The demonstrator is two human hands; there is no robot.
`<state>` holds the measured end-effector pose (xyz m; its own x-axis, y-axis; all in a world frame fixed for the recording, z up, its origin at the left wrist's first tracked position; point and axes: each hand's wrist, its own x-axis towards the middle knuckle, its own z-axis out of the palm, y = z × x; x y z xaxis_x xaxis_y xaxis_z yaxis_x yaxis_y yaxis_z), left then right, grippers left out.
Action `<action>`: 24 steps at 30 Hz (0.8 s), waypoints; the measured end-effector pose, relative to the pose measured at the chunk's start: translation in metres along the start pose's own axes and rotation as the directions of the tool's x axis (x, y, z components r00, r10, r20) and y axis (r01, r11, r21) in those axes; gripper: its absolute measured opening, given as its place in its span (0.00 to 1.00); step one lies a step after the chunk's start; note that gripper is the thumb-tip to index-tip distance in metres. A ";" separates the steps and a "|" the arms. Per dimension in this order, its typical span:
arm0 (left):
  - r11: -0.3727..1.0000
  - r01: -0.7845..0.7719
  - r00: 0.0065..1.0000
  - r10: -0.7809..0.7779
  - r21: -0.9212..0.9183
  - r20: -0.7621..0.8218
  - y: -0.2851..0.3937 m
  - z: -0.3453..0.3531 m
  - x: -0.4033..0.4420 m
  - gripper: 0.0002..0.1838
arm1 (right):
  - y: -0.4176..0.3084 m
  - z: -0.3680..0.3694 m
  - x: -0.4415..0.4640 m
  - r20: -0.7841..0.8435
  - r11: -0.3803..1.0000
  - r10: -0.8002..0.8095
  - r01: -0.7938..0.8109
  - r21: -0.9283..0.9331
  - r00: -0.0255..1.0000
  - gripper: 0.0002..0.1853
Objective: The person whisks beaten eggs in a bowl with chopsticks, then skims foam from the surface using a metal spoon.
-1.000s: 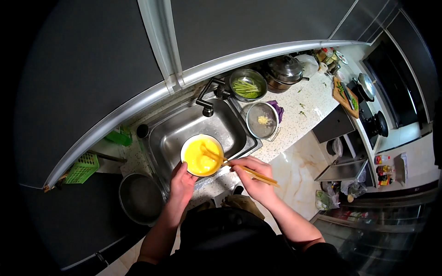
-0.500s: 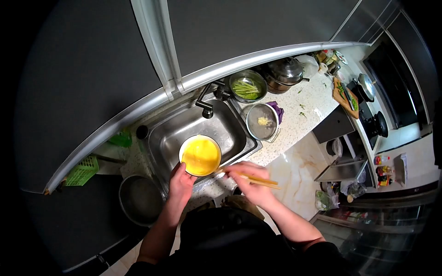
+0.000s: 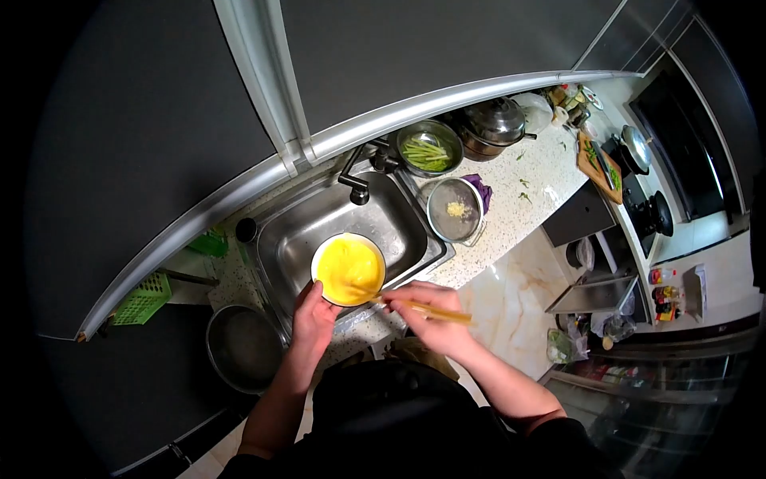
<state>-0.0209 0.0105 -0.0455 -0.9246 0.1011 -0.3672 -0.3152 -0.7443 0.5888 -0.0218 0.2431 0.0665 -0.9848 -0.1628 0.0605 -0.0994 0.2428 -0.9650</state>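
Note:
My left hand grips a round bowl by its lower left rim, thumb over the edge, tilted a little above the front of the sink. Bright yellow beaten egg fills much of it. In my right hand is a pair of wooden chopsticks, the fingers closed round them. Their tips dip into the egg at the bowl's lower right and are smeared by motion.
Beneath the bowl lies a steel sink with a dark faucet. On the counter, a strainer holds minced pale bits; a pan holds green stalks. A pot stands behind. A large dark pan sits left.
The chopsticks have swung within the egg, and my right hand has shifted slightly. The egg's surface shows a new swirl. The bowl stays almost where it was.

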 end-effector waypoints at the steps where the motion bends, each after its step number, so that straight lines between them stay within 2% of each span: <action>1: 1.000 0.009 1.000 -0.009 -0.012 0.011 0.000 0.000 0.001 0.27 | -0.003 0.001 -0.001 -0.028 0.997 -0.066 0.067 0.030 0.997 0.08; 2: 1.000 0.009 1.000 -0.009 -0.012 0.012 0.000 0.001 0.001 0.27 | -0.004 0.001 -0.001 -0.059 0.989 -0.132 0.135 0.059 0.990 0.08; 3: 1.000 -0.002 1.000 0.002 -0.003 0.004 0.001 0.001 0.001 0.28 | 0.000 -0.003 0.005 -0.140 0.990 -0.136 0.128 -0.065 0.981 0.08; 4: 1.000 -0.012 1.000 0.013 0.006 -0.007 0.001 0.001 0.000 0.28 | 0.000 -0.002 0.004 -0.137 0.990 -0.134 0.127 -0.064 0.981 0.08; 6: 1.000 -0.006 1.000 0.006 -0.003 0.004 0.001 0.000 0.000 0.28 | -0.005 -0.001 0.001 0.097 0.988 -0.155 0.156 -0.010 0.983 0.10; 8: 1.000 -0.003 1.000 0.003 -0.013 0.020 0.002 0.003 0.001 0.28 | -0.001 -0.002 0.002 0.034 0.984 -0.179 0.179 0.023 0.983 0.10; 10: 0.998 -0.027 0.999 0.026 0.061 0.023 0.006 0.006 -0.002 0.28 | 0.002 -0.004 0.007 -0.034 0.992 -0.107 0.104 -0.075 0.994 0.09; 11: 0.998 -0.027 0.999 0.026 0.062 0.021 0.005 0.006 -0.002 0.28 | 0.000 -0.001 0.004 0.058 0.991 -0.124 0.127 -0.049 0.991 0.08; 12: 0.999 -0.018 1.000 0.018 0.036 0.011 0.004 0.005 -0.002 0.28 | -0.001 -0.002 0.004 0.057 0.991 -0.126 0.129 -0.048 0.990 0.08; 14: 1.000 -0.010 1.000 0.010 0.009 0.003 0.004 0.008 -0.001 0.28 | -0.004 -0.003 0.005 -0.120 0.983 -0.170 0.160 -0.084 0.978 0.08; 15: 0.999 -0.026 1.000 0.026 0.043 0.009 0.005 0.009 -0.002 0.28 | -0.005 -0.003 0.005 -0.118 0.984 -0.170 0.160 -0.084 0.978 0.08; 17: 0.996 -0.042 0.999 0.041 0.078 0.014 0.005 0.007 -0.003 0.28 | -0.011 -0.002 0.002 0.017 0.989 -0.142 0.143 -0.030 0.990 0.08; 18: 0.999 -0.028 1.000 0.028 0.040 0.003 0.003 0.006 -0.002 0.28 | -0.013 -0.002 0.002 0.084 0.991 -0.133 0.133 -0.005 0.988 0.08; 19: 1.000 -0.014 1.000 0.014 0.001 -0.008 0.003 0.006 -0.002 0.28 | -0.009 -0.004 0.002 -0.012 0.987 -0.158 0.158 -0.014 0.987 0.08; 20: 1.000 -0.014 1.000 0.014 0.001 -0.008 0.002 0.005 -0.001 0.28 | -0.009 -0.006 0.003 -0.012 0.987 -0.158 0.158 -0.014 0.987 0.08; 22: 0.999 -0.037 0.999 0.036 0.036 0.023 0.005 0.010 -0.004 0.28 | -0.011 -0.007 0.005 0.050 0.985 -0.130 0.135 -0.111 0.990 0.08; 23: 0.999 -0.036 0.999 0.035 0.037 0.023 0.004 0.010 -0.005 0.28 | -0.017 -0.005 0.003 0.120 0.982 -0.148 0.160 -0.098 0.982 0.07; 24: 0.999 -0.031 0.999 0.031 0.019 0.012 0.004 0.010 -0.004 0.28 | -0.017 -0.006 0.004 0.119 0.982 -0.150 0.162 -0.099 0.982 0.07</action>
<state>-0.0208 0.0139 -0.0342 -0.9363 0.0858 -0.3406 -0.2904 -0.7347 0.6131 -0.0250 0.2443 0.0846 -0.9348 -0.3098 0.1734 -0.2709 0.3068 -0.9124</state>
